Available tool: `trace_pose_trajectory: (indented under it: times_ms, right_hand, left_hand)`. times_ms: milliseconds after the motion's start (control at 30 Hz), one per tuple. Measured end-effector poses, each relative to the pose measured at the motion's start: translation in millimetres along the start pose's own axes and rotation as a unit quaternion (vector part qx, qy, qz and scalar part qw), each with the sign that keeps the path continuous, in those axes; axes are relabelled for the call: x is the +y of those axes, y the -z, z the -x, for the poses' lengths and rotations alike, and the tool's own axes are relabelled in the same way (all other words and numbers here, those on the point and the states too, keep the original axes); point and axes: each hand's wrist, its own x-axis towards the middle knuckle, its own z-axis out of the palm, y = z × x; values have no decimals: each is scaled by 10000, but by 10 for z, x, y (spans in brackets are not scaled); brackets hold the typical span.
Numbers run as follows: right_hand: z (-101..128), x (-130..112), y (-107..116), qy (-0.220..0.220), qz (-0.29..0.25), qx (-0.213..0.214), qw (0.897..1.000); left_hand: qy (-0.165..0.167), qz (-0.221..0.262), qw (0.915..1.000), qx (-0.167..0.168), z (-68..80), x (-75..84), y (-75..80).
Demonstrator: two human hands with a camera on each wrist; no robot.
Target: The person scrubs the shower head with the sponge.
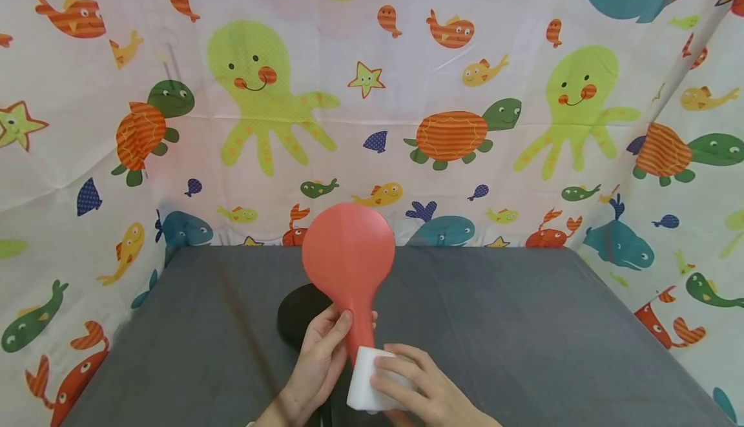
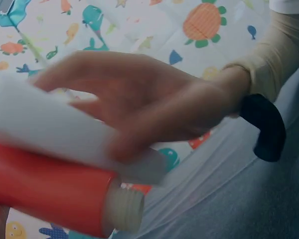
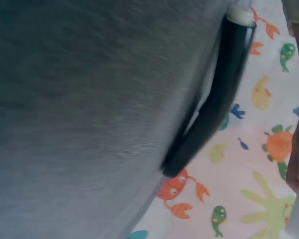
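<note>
My left hand [image 1: 318, 353] holds a red handheld shower head [image 1: 349, 246] upright by its handle, with the smooth back of its round head in sight. A white rectangular sponge [image 1: 366, 382] is in the fingers of my right hand [image 1: 430, 382], against the lower handle. In the left wrist view the sponge [image 2: 45, 124] lies along the red handle [image 2: 55, 191], whose pale threaded end sticks out. The right hand [image 2: 139, 94] is blurred there. Behind the left hand, a black shower head [image 1: 298, 317] lies on the table, partly hidden.
A grey cloth covers the table [image 1: 523, 323]. Behind and at the sides hangs a white curtain [image 1: 372, 39] printed with sea animals. The right wrist view shows the black shower head's handle [image 3: 219, 94] with its pale threaded end near the table edge.
</note>
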Motion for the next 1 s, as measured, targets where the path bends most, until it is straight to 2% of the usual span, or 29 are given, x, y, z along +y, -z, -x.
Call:
trace_pose_trajectory:
  times_ms: [100,200,300,400,533,633,700,800,900,1000]
  right_hand:
    - [-161,69,13,18,481,676,9965]
    - [-346,125,42,-259,860,1281,9877]
    - [-467,134,77,-485,986,1541,9819]
    - [-489,69,105,-503,678,1348,9873]
    - [-381,-81,130,-406,-134,680,9968]
    - [-212,-116,112,-378,-691,293,9965]
    - [-159,-133,115,-436,-945,222,9943]
    - [-185,-167,114,-686,-1069,414,9910]
    - [-277,-162,76,-1094,-1105,936,9834]
    - [-310,-84,13,-1706,-1257,1635,9635]
  left_hand:
    - [-20,-121,9998,-137,9,-29,-23]
    - [35,-285,9992,-282,14,-67,-42]
    - [87,-318,9988,-353,14,-85,-53]
    - [60,-228,9994,-237,9,-73,-43]
    - [-4,-53,9999,150,-8,-8,-8]
    - [-22,58,9995,317,-26,36,25]
    - [-30,96,9994,332,-31,43,39]
    - [-83,65,9996,259,-28,15,25]
    - [-71,-49,9999,69,-14,-46,-11]
    - [24,-272,9995,-165,6,-120,-52]
